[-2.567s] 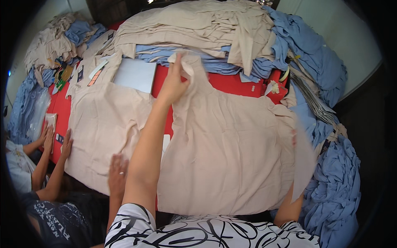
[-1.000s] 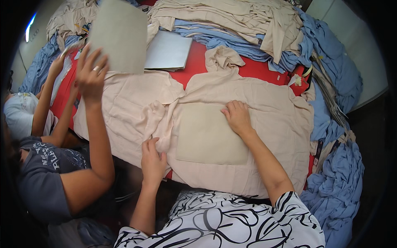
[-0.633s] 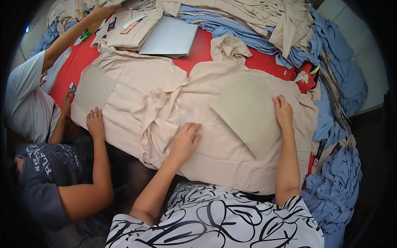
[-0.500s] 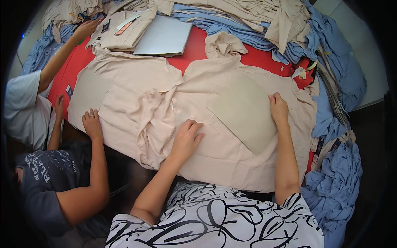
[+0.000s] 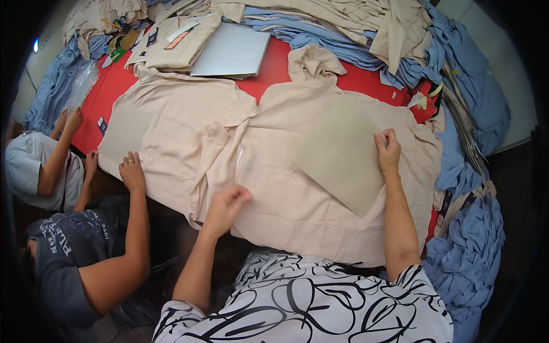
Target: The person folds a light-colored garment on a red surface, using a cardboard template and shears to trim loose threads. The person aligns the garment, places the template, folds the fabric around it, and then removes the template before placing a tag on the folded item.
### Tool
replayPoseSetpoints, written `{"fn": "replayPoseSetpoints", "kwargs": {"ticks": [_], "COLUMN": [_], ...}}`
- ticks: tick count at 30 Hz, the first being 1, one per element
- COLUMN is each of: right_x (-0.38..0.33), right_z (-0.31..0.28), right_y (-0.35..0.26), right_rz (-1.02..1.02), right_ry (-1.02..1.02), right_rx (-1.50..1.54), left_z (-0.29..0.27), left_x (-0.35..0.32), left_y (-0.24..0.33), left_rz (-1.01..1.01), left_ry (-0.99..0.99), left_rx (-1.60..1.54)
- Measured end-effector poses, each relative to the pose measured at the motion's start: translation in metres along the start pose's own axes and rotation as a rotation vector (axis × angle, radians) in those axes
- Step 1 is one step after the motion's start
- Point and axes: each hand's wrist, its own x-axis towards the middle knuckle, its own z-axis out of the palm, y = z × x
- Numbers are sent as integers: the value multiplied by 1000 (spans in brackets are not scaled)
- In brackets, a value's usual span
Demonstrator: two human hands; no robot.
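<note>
My right hand (image 5: 389, 151) pinches the right corner of a flat grey-beige board (image 5: 343, 154), which lies turned like a diamond on a beige garment (image 5: 274, 206). My left hand (image 5: 226, 207) is over the garment's near left part, beside its folds. Its fingers look curled but are smeared by motion, and I make out nothing in them. To the left, a second beige garment (image 5: 177, 103) overlaps the first, with another grey-beige board (image 5: 127, 132) on it. A co-worker's hand (image 5: 132, 171) in a dark sleeve rests at that board's edge.
On the red table (image 5: 271, 66) lie a silver-grey folder-like sheet (image 5: 233, 48) and folded beige clothes (image 5: 180, 43). Blue garments (image 5: 463, 251) hang in a heap at right. More clothes are piled along the back. Another person (image 5: 43, 168) handles a clear plastic bag (image 5: 83, 83) at far left.
My left hand has drawn left and back toward me. My right hand still pinches the board. The person at far left has pulled their arm back from the folded clothes to the clear bag.
</note>
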Motion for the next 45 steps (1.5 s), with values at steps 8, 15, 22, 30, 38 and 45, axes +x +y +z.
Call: {"fn": "replayPoseSetpoints", "kwargs": {"ticks": [8,15,22,30,38,45], "right_x": [-24,-22,-19,-16,-11,-14], "right_z": [73,93,102,106,104,113], "right_y": [-128,-134,-136,-149,-144,-161], "right_rz": [-352,-618,-630,-529,-584,-558], "right_ry": [-303,-286,-250,-269,-378,-339], "right_rx": [-144,-76,-144,-114,-15,-122], "left_z": [-17,4,-9,-29,-33,-35], "left_x": [-63,-72,-44,-37,-35,-36], "left_y": [53,23,-16,-8,-26,-13], "left_rz": [-331,-29,150,-14,57,-48], "left_ry": [-890,-240,280,250,211,212], "left_rx": [652,525,827,675,793,788]}}
